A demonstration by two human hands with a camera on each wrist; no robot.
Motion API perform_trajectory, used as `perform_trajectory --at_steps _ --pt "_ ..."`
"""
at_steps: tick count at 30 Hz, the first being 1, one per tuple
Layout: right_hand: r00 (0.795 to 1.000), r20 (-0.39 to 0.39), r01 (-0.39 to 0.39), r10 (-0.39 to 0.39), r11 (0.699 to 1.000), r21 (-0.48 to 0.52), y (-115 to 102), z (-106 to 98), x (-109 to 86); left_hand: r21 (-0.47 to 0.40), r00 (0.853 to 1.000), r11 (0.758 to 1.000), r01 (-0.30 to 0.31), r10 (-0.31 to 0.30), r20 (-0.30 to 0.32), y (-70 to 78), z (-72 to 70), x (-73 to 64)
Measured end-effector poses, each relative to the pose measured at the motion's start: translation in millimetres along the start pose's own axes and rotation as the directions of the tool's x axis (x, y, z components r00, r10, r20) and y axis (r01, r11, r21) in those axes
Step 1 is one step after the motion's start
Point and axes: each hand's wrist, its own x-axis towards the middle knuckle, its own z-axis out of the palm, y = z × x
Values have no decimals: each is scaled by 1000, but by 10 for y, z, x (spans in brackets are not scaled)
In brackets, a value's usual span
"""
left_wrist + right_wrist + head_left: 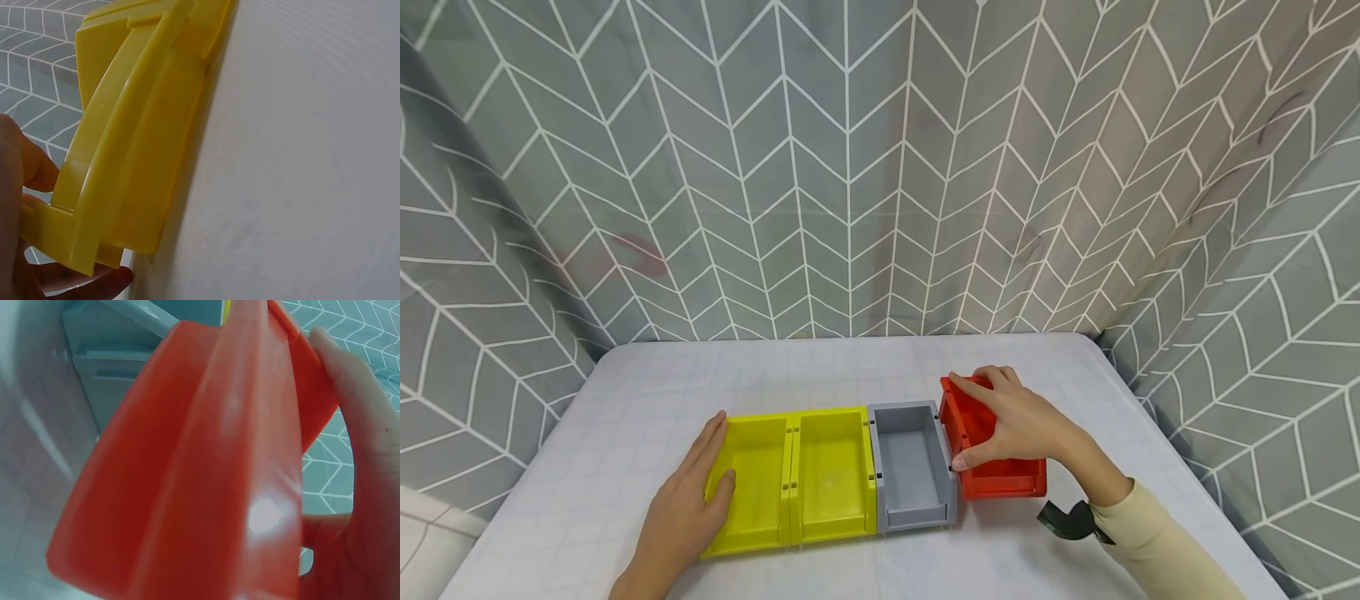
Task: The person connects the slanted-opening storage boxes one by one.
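Note:
My left hand point(681, 500) is at the outer side of the leftmost yellow storage bin point(752, 475), thumb over its wall and fingers along the outside; the left wrist view shows its side wall between them. A second yellow bin point(833, 483) stands against it, followed by a grey bin point(912, 458). My right hand point(1022, 421) spans the top of a red bin point(1003, 486) and grips it by its walls. The red bin sits slightly askew, its left side by the grey bin's right wall. In the right wrist view the red bin point(187, 456) looks tilted, hiding most fingers.
The bins are in a row on a white-covered table point(775, 367). Grey curtains point(850, 167) with white chevron lines rise behind the table and at both sides. A black strap piece point(1067, 521) hangs at the right wrist, beside a cream sleeve point(1157, 542).

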Motion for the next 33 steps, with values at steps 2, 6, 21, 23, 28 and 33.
perform_trajectory --at_steps 2,6,21,23,28,33 --pt "1000 4 -7 7 1000 0 -1 4 -7 1 1000 1000 2 -2 2 2 -1 1" --pt "1000 11 -2 2 1000 8 13 3 -10 0 1000 1000 5 -5 2 3 1 3" --pt "998 19 55 -55 998 29 82 37 -1 7 1000 1000 6 -6 -2 1 8 0" --pt "998 15 58 -58 998 13 77 54 3 5 1000 1000 5 -5 -3 2 7 2" --pt "999 5 51 -52 999 5 63 78 -6 1 1000 1000 3 -3 -1 -5 6 -1" --pt "999 -5 47 -47 999 -7 47 91 -20 0 1000 1000 2 -2 0 -6 7 -7"
